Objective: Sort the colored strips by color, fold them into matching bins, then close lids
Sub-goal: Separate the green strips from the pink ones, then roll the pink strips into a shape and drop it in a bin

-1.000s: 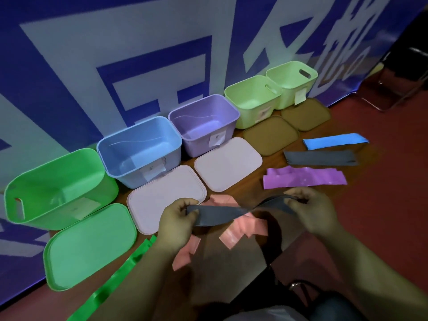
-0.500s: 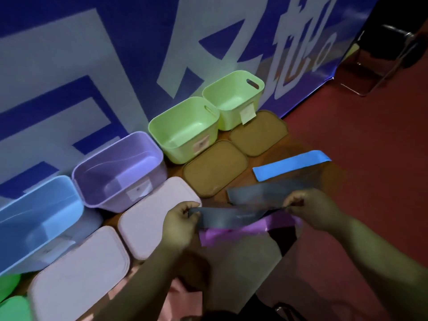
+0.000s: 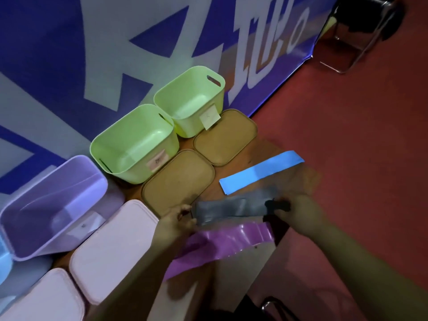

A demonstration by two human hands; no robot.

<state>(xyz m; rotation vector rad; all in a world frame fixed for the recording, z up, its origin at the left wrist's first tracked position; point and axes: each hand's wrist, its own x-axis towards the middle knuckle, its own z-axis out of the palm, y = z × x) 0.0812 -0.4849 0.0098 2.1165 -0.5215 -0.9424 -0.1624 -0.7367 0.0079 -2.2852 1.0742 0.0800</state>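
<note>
Grey strip (image 3: pixel 229 208), lower centre, was pinched at each end by left hand (image 3: pixel 176 224) and right hand (image 3: pixel 294 213); limp and light, it seemed best gripped by its ends.

**Only two bare arms in shot**

All you really see of the person is the left hand (image 3: pixel 176 224) and right hand (image 3: pixel 298 212). The left forearm (image 3: pixel 129 286) and right forearm (image 3: pixel 361 262) are bare right down to the bottom edge. The dark patch at bottom centre might be clothing, can't tell.
</note>
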